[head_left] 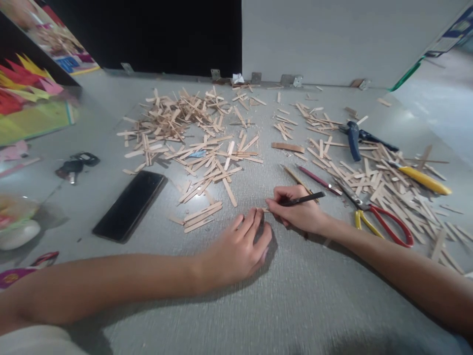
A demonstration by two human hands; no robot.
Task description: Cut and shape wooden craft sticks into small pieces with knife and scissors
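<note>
My right hand [295, 209] pinches a black pen [303, 198], its writing end hidden by the fingers. A small wooden stick [265, 210] lies on the table between my two hands. The fingertips of my left hand [240, 246] press down on that stick's left part, fingers curled and close together. Just beyond my left hand, several sticks [202, 217] lie side by side. A yellow pencil [297, 178] and a maroon pen [318, 179] rest past my right hand.
Loose wooden sticks [177, 116] are heaped at the back left, with more sticks [391, 197] at the right. Scissors [384, 222], blue-handled pliers [354, 140] and a yellow-handled tool [424, 180] lie there. A phone [130, 206] and keys [72, 167] are left. A white panel [332, 39] stands behind.
</note>
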